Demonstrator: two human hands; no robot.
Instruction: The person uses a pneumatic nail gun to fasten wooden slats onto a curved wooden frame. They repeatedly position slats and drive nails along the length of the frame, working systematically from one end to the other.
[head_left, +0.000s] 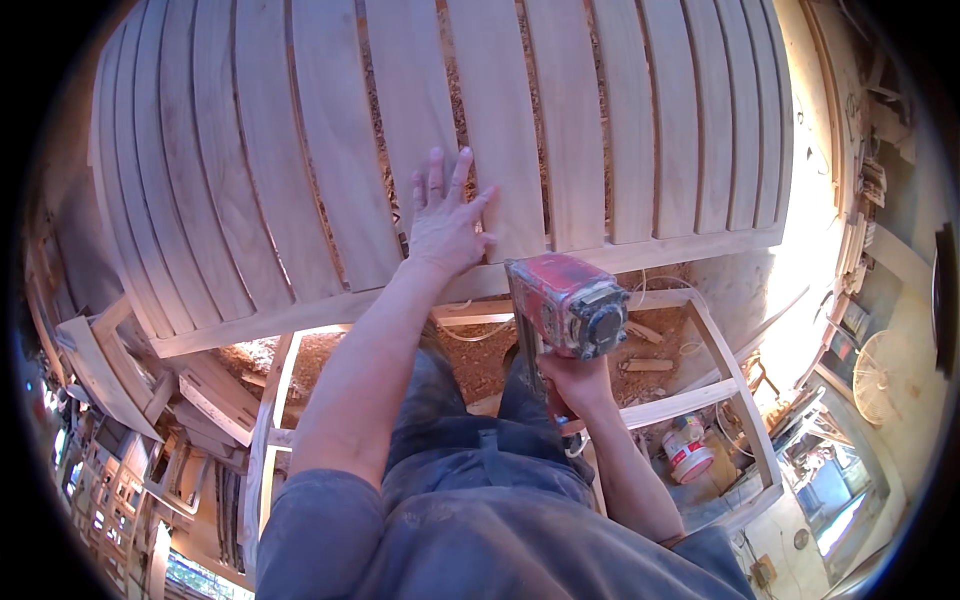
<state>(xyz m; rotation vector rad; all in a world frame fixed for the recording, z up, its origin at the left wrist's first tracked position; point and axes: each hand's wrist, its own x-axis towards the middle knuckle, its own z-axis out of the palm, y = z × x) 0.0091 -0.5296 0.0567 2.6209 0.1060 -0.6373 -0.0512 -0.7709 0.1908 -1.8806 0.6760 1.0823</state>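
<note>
Pale wooden slats [330, 150] run side by side away from me, with narrow gaps between them, fixed along a wooden rail [610, 258] at the near edge. My left hand [447, 222] lies flat on the slats near that rail, fingers spread. In my right hand [577, 385] is a worn red nail gun [565, 300], gripped by its handle. Its red and black head is up at the near rail, right of my left hand. Whether its nose touches the wood is hidden.
A wooden frame [715, 340] stands around my legs, over a floor strewn with shavings [480, 362] and offcuts [648, 365]. A white and red tub [688, 458] sits at the lower right. Chair-like wooden parts [120, 370] are stacked at left, and a round fan [875, 375] stands at right.
</note>
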